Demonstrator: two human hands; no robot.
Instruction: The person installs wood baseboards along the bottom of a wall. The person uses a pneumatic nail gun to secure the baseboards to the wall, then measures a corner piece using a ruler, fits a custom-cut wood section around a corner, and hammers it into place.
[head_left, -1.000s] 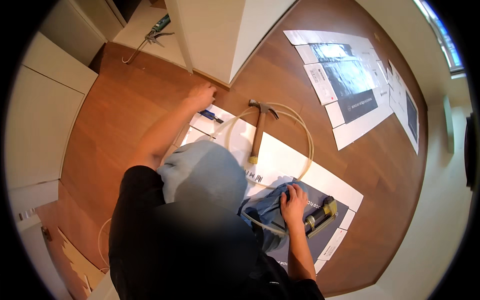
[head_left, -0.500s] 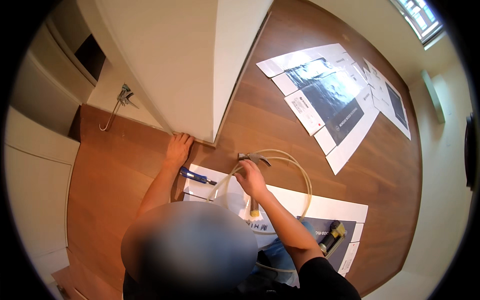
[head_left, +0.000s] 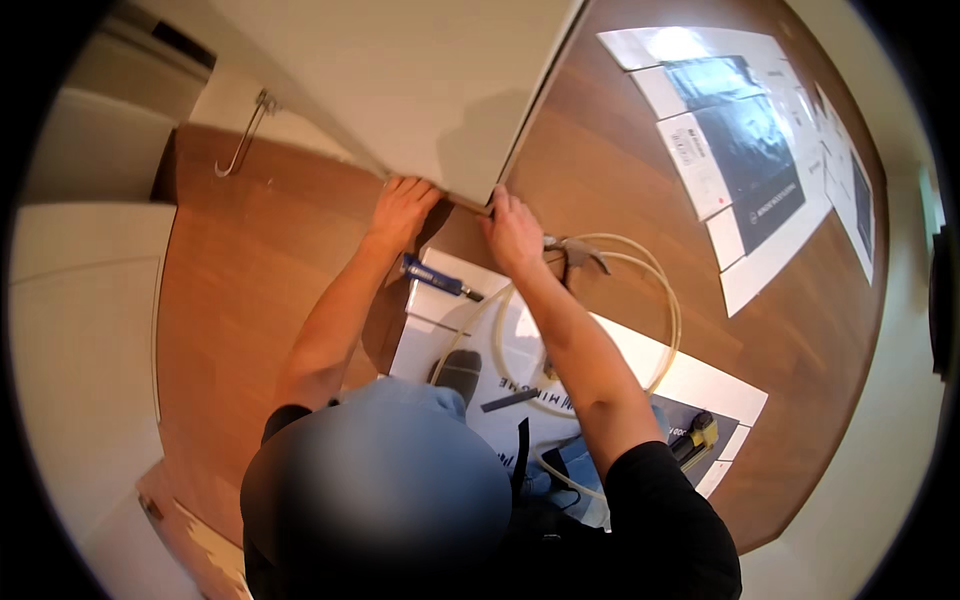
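Observation:
My left hand (head_left: 403,210) rests with fingers stretched against the bottom edge of the white wall end (head_left: 410,90), close to the floor. At the corner beside it, my right hand (head_left: 514,232) touches the same base with its fingers extended; their tips are partly hidden by the edge. A claw hammer (head_left: 577,256) lies just right of my right wrist, its handle mostly covered by my forearm. Nearer to me is a blue utility knife (head_left: 440,278), lying at the edge of a white cardboard sheet (head_left: 690,375). A pale yellow hose (head_left: 677,320) loops around the hammer.
A yellow-and-black nailer (head_left: 695,436) lies on the cardboard at my right. More flattened cardboard (head_left: 750,150) covers the wooden floor (head_left: 610,180) at the far right. A metal hook-shaped tool (head_left: 240,140) stands by the wall at the far left. A short dark strip (head_left: 510,400) lies near my foot.
My right hand has let go of the hammer and moved up and left to the wall's corner. My left hand stays at the wall base. The view has shifted.

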